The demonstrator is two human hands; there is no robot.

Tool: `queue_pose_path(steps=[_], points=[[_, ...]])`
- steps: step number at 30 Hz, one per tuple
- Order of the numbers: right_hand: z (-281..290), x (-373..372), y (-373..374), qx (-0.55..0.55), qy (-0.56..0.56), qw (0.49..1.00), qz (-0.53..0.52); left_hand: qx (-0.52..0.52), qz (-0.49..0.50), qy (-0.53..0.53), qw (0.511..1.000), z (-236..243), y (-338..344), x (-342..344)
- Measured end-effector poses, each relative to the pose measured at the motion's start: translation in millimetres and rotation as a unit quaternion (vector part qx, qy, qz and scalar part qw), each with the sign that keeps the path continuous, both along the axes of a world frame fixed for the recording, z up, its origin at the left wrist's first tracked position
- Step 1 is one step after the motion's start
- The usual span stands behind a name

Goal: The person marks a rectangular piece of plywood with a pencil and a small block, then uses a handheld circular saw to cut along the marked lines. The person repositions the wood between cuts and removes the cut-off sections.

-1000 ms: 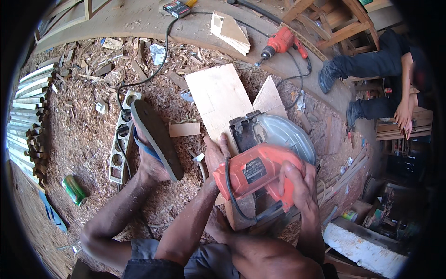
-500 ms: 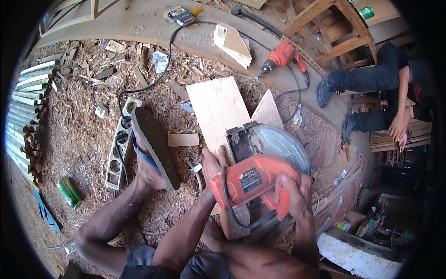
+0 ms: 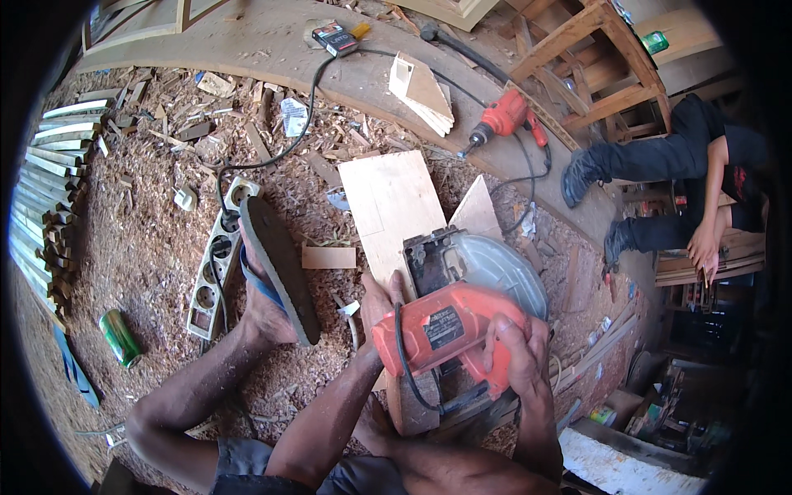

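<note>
My right hand (image 3: 518, 355) is wrapped round the rear handle of an orange-red circular saw (image 3: 410, 334). The saw's grey blade guard (image 3: 505, 268) faces away to the right, and its metal base lies over a pale wooden board (image 3: 392, 198). With fingers closed on the board's left edge, my left hand (image 3: 379, 304) grips it close beside the saw's motor end. The saw body and its black cord hide the board's middle. A pointed plywood offcut (image 3: 477, 213) lies just beyond the guard. The blade itself cannot be made out.
A power strip (image 3: 216, 272) lies by my sandalled foot (image 3: 280, 272). Beyond the saw are an orange drill (image 3: 503, 114) and stacked plywood pieces (image 3: 422, 91). Wood strips (image 3: 49, 190) are piled left, a green can (image 3: 120, 338) nearer. Another person's boots (image 3: 582, 173) are at right.
The whole view has shifted slightly, so the far things sit a little lower. Both hands keep their grips, and the saw stays in nearly the same place over the board.
</note>
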State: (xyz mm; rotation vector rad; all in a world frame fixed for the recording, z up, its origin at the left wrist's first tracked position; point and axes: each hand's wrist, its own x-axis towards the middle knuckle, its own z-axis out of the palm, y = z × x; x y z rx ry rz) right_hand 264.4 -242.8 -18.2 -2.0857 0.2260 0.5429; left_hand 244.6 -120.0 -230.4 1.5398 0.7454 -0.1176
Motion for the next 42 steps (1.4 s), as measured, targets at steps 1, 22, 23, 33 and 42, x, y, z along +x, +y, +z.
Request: queue_pose_path(steps=[1,22,23,33,42], points=[[-0.3,0.6,1.1,-0.005,-0.010,1.000,0.005,0.005,-0.004,-0.003,1.000,-0.8,0.1,-0.3],[-8.4,13.3,7.1,0.021,-0.023,1.000,-0.003,-0.072,-0.012,0.034,0.997,3.1,3.4,1.5],[-8.2,13.9,8.1,0.016,-0.028,0.999,-0.003,-0.077,-0.014,0.038,0.996,3.6,3.9,2.0],[-2.4,21.0,14.3,0.008,-0.021,1.000,-0.015,-0.287,0.068,-0.027,0.955,-23.2,-9.2,-8.2],[34.5,-20.8,-19.3,-0.059,-0.214,0.975,-0.007,-0.070,0.069,-0.062,0.993,-29.4,-12.8,-4.7]])
